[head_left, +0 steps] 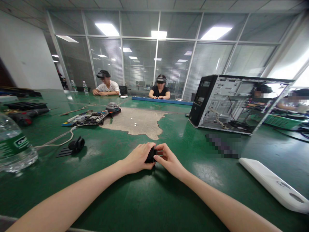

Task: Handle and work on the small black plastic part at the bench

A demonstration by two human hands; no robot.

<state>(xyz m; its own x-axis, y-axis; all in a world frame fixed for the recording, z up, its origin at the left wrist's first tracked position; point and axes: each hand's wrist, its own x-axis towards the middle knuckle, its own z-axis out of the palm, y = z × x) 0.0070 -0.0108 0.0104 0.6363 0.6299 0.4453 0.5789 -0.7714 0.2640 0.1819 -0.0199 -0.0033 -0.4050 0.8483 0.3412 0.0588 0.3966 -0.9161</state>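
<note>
Far left: a clear plastic water bottle with a green label (13, 146) stands at the table edge, with black tools behind it that are too blurry to name.

Left of centre: a small black plug-like part on a white cable (76, 144) lies on the green table top (135, 199), next to a flat black ribbed bit. Further back sits a bare green circuit board (85, 118) with a round grey cooler fan (112, 107) just beside it, at the edge of a worn patch where the green coating has peeled off.

Left hand: the left hand (137, 158) is curled round the near side of a small black plastic part (151, 156), fingers folded over its top, so it's gripping.

The part: it's low over the table in the middle, right between both hands, mostly hidden by fingers. Can't tell what it is.

Right hand: the right hand (169, 160) pinches the other end of the same black part with fingertips and thumb.

Step in hand: looks to me like working the little part with both hands, either pressing two bits together or pulling them apart. Honestly can't say which.

Next move: my guess is a steady grip on one side while the other side does the fiddly bit.

Right: an open black and grey computer case (217, 103) lies well apart, and a long white plastic panel (272, 183) sits near the right forearm.

Back: two people sit at the far side, with more at the right.
</note>
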